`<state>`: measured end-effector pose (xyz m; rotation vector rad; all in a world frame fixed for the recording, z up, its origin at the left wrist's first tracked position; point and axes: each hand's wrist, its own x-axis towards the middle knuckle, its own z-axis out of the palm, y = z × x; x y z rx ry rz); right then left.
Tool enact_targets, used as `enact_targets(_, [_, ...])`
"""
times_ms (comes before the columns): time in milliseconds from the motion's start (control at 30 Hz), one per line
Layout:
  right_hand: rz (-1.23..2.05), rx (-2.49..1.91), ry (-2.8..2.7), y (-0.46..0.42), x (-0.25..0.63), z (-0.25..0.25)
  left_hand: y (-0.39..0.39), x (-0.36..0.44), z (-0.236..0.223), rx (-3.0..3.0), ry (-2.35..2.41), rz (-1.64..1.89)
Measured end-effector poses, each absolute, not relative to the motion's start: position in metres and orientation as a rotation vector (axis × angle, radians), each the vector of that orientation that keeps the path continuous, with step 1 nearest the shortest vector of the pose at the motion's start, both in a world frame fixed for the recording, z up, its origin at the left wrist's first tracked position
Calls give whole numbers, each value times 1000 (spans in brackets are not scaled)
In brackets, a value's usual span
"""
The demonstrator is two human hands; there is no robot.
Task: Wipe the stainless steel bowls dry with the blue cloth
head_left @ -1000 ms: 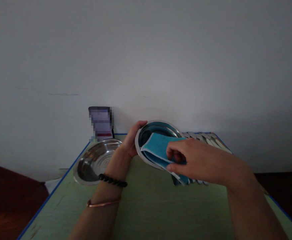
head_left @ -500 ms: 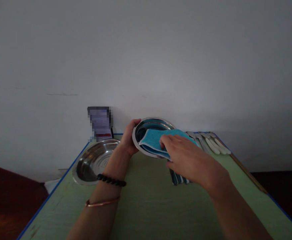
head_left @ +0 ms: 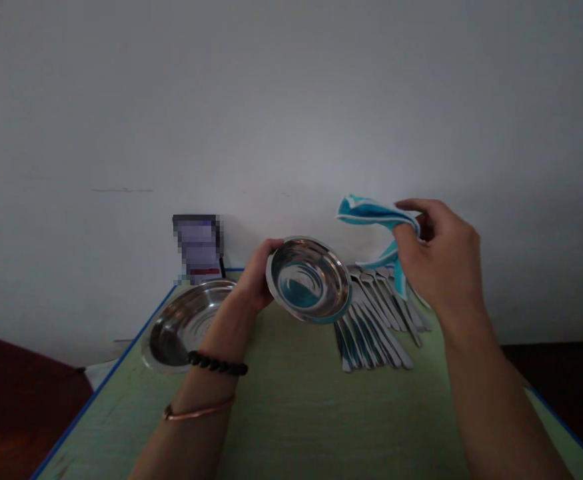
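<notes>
My left hand grips the left rim of a small steel bowl, holding it tilted toward me above the green table. My right hand is raised to the right of the bowl, fingers closed on a blue cloth with white edging that hangs clear of the bowl. The bowl's inside is bare and shiny.
A larger steel bowl rests on the table at the left. Several steel spoons lie in a row behind and right of the held bowl. A blurred box stands against the white wall. The table has blue edges.
My right hand lifted the blue cloth out of the small bowl and up to the right. The bowl stays in my left hand, now showing its bare inside.
</notes>
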<state>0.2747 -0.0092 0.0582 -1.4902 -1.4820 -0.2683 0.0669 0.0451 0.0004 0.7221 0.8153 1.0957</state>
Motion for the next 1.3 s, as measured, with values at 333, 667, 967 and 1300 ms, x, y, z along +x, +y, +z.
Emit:
enact_targets(333, [288,-1306,-2571,-11,250,25,44,67,5,696,825,1088])
enact_targets(667, [202,-1270,-2654,-5,255,23,42,66,21,639,787,1263])
enact_targets(967, [28,-1308,-2319,-2,253,29,45,62,19,528,750,1280])
enact_targets(1300, [304,-1282,-2526,-6,261,34,48,67,9,719,859,1270])
